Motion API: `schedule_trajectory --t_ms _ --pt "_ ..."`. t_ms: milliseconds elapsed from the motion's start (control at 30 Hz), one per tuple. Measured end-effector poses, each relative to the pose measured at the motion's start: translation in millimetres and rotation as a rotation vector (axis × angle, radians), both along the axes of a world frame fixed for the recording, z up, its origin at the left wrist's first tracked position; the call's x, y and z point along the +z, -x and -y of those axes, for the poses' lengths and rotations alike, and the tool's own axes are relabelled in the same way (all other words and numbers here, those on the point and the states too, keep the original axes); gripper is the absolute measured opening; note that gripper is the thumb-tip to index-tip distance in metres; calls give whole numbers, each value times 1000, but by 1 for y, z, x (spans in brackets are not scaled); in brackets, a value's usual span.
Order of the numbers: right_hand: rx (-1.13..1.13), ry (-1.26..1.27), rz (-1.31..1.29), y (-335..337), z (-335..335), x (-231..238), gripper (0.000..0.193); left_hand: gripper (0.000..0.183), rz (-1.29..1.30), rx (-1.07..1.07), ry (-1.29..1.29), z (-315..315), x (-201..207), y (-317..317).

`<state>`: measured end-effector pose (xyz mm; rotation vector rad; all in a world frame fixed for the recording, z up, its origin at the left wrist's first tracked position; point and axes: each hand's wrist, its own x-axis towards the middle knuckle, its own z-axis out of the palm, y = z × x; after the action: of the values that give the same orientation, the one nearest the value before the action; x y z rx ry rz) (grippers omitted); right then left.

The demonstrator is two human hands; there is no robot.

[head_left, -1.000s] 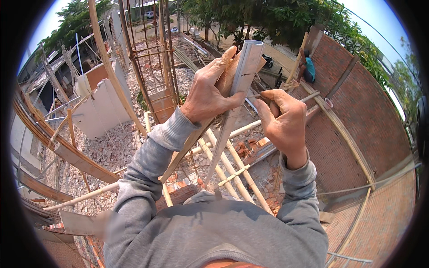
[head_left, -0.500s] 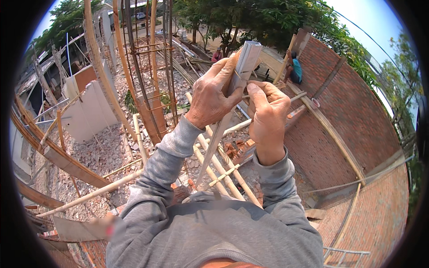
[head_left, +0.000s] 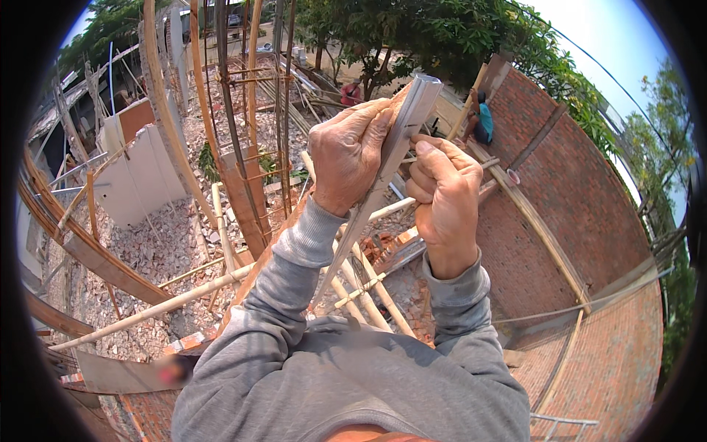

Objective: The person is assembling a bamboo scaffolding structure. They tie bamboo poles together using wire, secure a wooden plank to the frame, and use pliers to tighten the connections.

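Raised in front of my chest is a long grey metal bar (head_left: 403, 132) with a hollow end, tilted with its top away from me. A brown wooden strip (head_left: 399, 99) shows along its left edge near the top. My left hand (head_left: 347, 151) is closed on the bar from the left, thumb and fingers pressed at its edge. On the bar's right side my right hand (head_left: 446, 190) is closed in a pinch, with fingertips close to the bar. Whatever lies between those fingertips is too small to make out.
Bamboo poles (head_left: 368, 291) cross below my hands over brick rubble (head_left: 140, 258). Upright rebar (head_left: 223, 66) and timber posts stand ahead on the left. A brick wall (head_left: 582, 184) fills the right, where a person in teal (head_left: 484, 121) sits. Another person in red (head_left: 351, 93) is farther off.
The bar's top has shifted slightly right and turned. My left hand has turned and moved a little right, while my right hand stays pinched beside the bar.
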<state>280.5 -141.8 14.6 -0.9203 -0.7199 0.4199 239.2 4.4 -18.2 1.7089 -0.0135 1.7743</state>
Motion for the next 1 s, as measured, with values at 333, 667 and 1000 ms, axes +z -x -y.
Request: schedule_trajectory --t_ms 333,667,1000 --pt "57 189 43 6 10 27 30 13 323 7 488 20 15 -24" --pt "-353 647 1164 -3 0 81 3 9 334 250 144 3 7 -19" --pt "-269 785 1795 4 -11 144 12 14 411 245 -76 -7 2 -22"
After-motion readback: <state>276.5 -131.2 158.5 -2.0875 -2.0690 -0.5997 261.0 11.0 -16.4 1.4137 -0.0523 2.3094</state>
